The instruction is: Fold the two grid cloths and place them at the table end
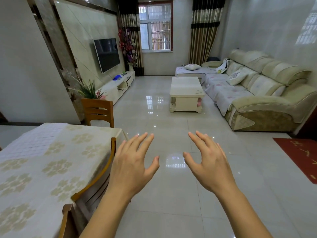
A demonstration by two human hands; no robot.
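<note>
Glossy tiled floor (171,194); matt patterned cloth on table (42,169); wooden chairs (97,109).

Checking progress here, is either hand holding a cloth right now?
No, the left hand and right hand are both open and empty above the floor.

Table (51,169) cut off by left and bottom edges. Pale grid cloth (34,143) on it runs out at left edge; fold state unclear. Chair (96,177) beside table mostly hidden under tablecloth. Red mat (300,155), well right of table, cropped by right edge.
</note>
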